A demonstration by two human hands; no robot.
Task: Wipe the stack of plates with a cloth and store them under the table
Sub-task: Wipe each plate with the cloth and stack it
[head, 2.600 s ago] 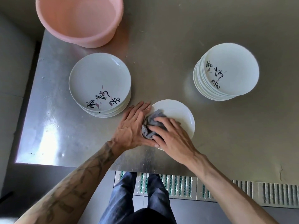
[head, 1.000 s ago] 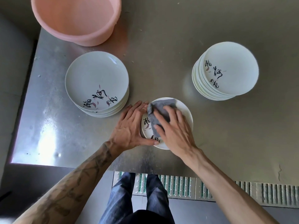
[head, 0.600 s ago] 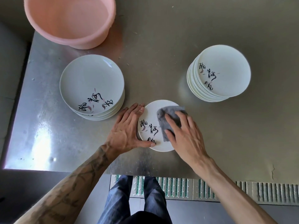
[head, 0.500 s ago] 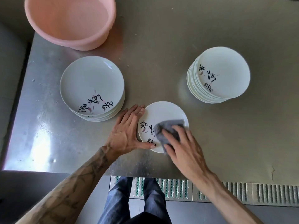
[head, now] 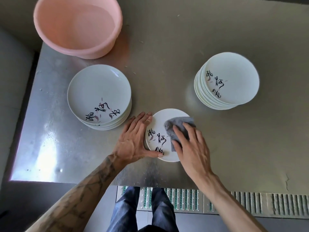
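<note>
1. Pressing down on the grey cloth [head: 179,125], the right hand [head: 192,154] lies with its fingers spread and almost straight. It pins the cloth against the right half of the single plate [head: 160,118].
2. The left hand [head: 132,142] lies flat and wide against that plate's left edge. Its fingers run along the rim and its thumb stretches along the near rim, touching it.
3. The single plate sits face up on the steel table [head: 167,47], close to the table's near edge, with black brush lettering showing on its uncovered left half.
4. Left of the single plate and a little farther back, the left stack [head: 98,91] of plates stands near the left hand's fingertips.
5. Right of the single plate and farther back, well apart from it, stands the taller right stack [head: 232,76].
6. Beyond the left stack, far from the single plate, a pink basin [head: 76,25] sits at the table's back left corner.
7. Nearer than the single plate, below the table edge, the person's legs [head: 127,208] stand by a floor grating [head: 250,204].
</note>
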